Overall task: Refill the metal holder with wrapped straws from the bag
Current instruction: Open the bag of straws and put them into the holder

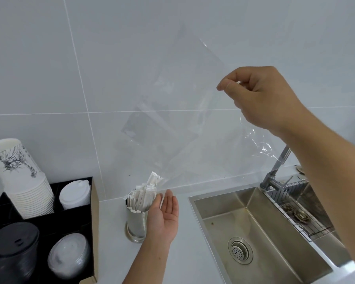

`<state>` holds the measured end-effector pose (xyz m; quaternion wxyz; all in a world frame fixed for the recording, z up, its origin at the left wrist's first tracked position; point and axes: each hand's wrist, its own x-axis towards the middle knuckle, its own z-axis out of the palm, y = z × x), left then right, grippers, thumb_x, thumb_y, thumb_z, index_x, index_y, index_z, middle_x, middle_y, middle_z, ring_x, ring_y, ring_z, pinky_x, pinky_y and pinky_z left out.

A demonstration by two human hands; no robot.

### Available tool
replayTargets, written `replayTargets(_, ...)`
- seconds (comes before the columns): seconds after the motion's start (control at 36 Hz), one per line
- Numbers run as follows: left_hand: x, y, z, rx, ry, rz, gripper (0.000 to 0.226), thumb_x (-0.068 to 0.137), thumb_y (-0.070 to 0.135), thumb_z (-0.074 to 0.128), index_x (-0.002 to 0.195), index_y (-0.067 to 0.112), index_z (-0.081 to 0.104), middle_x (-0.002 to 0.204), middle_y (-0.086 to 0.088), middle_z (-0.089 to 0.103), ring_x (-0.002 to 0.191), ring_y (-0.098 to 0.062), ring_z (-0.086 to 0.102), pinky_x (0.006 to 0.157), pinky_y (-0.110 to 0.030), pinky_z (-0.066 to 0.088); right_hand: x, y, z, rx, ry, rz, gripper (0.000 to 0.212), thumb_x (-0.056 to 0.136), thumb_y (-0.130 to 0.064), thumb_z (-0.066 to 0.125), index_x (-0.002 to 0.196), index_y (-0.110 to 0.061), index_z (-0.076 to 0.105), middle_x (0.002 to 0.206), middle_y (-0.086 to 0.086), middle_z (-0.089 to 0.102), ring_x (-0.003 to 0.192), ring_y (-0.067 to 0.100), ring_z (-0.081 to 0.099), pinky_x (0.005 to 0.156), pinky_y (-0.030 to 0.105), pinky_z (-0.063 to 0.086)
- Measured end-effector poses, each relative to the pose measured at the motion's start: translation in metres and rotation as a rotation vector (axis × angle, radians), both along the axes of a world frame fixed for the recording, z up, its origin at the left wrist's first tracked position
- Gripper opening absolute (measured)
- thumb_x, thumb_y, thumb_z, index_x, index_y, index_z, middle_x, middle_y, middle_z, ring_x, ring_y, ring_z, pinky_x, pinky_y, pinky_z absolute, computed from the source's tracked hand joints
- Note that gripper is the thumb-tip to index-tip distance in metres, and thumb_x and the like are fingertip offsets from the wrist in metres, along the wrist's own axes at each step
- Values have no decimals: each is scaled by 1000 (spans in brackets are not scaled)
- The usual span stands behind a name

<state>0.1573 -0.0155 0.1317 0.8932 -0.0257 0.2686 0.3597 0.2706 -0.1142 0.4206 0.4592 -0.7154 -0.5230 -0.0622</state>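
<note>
The clear bag (184,111) hangs up in front of the tiled wall, pinched at a top corner by the right hand (262,97), thumb and forefinger closed on the film. It looks empty now and weightless, floppy and a bit slick, so a corner pinch is probably all it needs. The wrapped straws (143,195) sit bunched in the metal holder (136,220) on the counter, left of the sink (254,228). The left hand (164,216) is flat and open, palm against the holder's right side, gripping nothing. The straws are light, thin paper sticks that likely splay or tip easily; best gathered as a bundle around the middle.
</note>
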Motion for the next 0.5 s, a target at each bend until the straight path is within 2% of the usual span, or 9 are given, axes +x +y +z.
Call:
replayTargets(0.19, -5, -4, 8, 56, -14, -21, 10, 93, 16, 60, 99, 8, 58, 83, -10, 75, 75, -14, 75, 64, -30, 61, 3, -23, 6, 33, -11, -57, 19, 92, -20, 54, 86, -17, 72, 45, -6, 37, 34, 7, 31, 36, 11, 27)
replayTargets(0.31, -9, -6, 16, 119, 16, -27, 9, 93, 11, 59, 100, 7, 61, 92, -8, 72, 73, -11, 74, 67, -28, 61, 7, -36, 7, 77, 18, -82, 20, 92, -19, 54, 84, -20, 72, 39, -10, 35, 33, 9, 30, 36, 11, 25)
replayTargets(0.42, -15, -4, 24, 203, 41, -15, 9, 94, 10, 58, 100, 7, 62, 85, -6, 75, 74, -10, 74, 66, -27, 61, 11, -51, 8, 144, 64, -104, 18, 90, -21, 56, 81, -23, 71, 40, -11, 36, 37, 10, 30, 37, 15, 26)
replayTargets(0.5, -23, -1, 31, 252, 22, 4, 9, 95, 10, 54, 98, 8, 62, 98, -9, 74, 83, -13, 74, 72, -30, 61, 14, -60, 5, 205, 161, -114, 19, 90, -19, 56, 79, -21, 71, 42, -10, 33, 38, 13, 25, 38, 16, 23)
